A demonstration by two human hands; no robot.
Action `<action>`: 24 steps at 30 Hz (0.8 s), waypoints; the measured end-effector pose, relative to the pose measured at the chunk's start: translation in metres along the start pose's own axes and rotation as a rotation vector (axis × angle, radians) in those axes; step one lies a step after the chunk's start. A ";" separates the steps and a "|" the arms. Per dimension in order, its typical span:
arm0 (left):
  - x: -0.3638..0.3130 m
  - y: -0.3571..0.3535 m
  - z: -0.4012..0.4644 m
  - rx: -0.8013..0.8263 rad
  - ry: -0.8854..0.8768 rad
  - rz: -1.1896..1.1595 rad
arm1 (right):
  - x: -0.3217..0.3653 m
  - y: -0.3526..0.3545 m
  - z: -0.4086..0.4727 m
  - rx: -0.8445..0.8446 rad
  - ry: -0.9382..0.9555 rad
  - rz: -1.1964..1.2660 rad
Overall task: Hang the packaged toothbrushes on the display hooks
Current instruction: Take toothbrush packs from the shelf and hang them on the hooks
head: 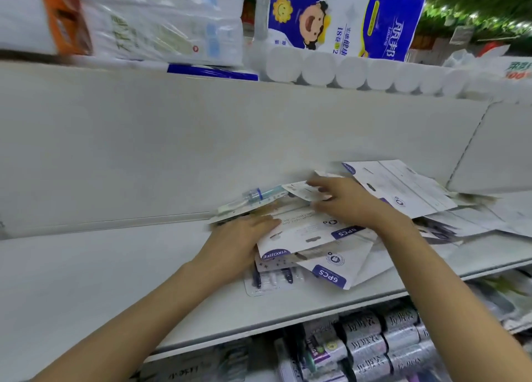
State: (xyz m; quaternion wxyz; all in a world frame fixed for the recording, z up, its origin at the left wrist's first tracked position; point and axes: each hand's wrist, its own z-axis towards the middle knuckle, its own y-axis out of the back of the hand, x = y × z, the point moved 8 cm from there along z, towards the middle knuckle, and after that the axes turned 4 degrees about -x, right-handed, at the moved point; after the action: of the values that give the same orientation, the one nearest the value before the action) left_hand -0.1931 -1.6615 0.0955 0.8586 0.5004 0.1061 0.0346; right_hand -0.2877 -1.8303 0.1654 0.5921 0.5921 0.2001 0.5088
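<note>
A loose pile of packaged toothbrushes [313, 237] lies on a white shelf [115, 266], white cards with purple "6PCS" labels facing up. My left hand [241, 235] rests flat on the pile's left side, fingers straight over a card's edge. My right hand [345, 203] reaches over the pile, its fingertips pinching a small white toothbrush pack [299, 190] at the back. A blue-and-clear toothbrush pack [253, 199] lies just left of it. More white cards [400, 186] fan out to the right. No display hooks are in view.
The white back panel [201, 140] rises behind the pile. Toilet-paper packs [339, 21] and tissue packs [161, 21] sit on the shelf above. Rolled products [374, 344] fill the shelf below. The shelf's left part holds nothing.
</note>
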 end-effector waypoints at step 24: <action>0.038 0.083 -0.038 -0.631 0.407 -0.673 | 0.000 0.103 -0.055 -0.686 0.177 0.662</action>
State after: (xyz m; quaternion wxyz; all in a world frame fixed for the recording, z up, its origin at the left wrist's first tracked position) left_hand -0.1607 -1.5817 0.1441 0.8935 0.1378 0.4111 -0.1168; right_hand -0.3713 -1.8253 0.2468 0.5402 0.3489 -0.1290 0.7549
